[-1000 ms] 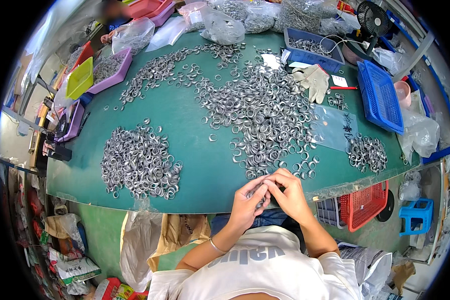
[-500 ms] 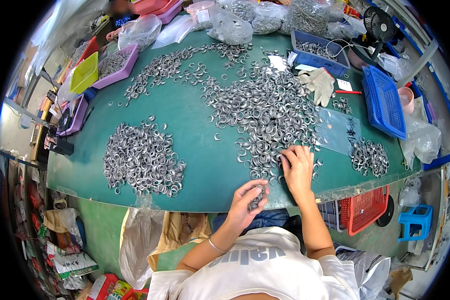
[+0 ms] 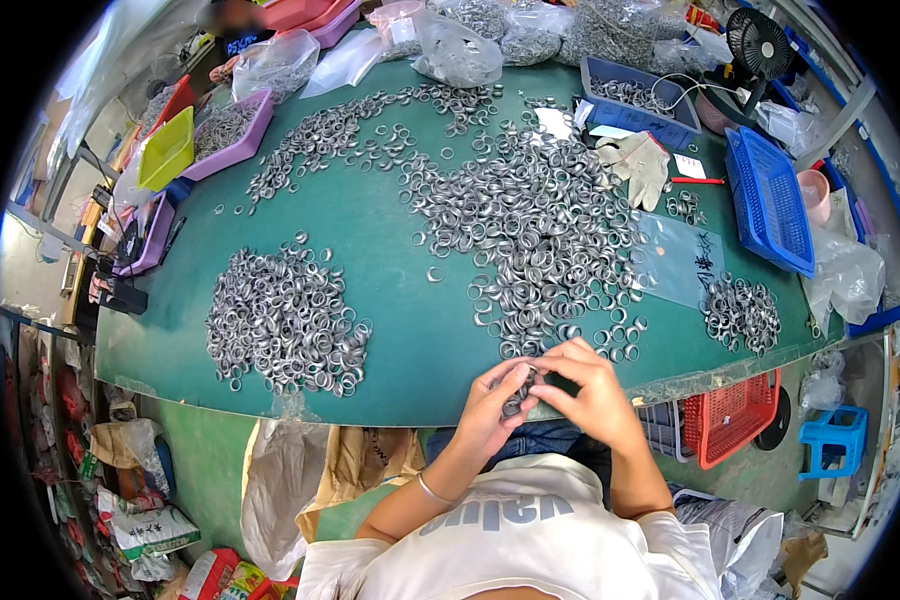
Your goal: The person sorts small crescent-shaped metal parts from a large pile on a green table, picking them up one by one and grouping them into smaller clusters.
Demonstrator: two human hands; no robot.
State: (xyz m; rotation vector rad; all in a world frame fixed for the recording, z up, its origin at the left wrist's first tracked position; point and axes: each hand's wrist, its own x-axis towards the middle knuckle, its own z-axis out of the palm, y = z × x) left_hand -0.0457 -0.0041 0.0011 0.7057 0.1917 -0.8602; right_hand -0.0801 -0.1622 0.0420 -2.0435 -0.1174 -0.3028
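While both hands are meeting at the near edge of the green counter (image 3: 400, 330), the left hand (image 3: 495, 400) and right hand (image 3: 590, 385) are pinching a few small silver metal rings (image 3: 523, 385) between them, apparently sorting; next move probably calls for setting them apart.

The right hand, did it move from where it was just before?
Yes. The right hand came back from the big ring pile toward the table's near edge, meeting the left hand.

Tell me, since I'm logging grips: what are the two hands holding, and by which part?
Both hands meet at the table's near edge. The left hand cups a few metal rings; the right hand fingers them. The exact hold cannot be told.
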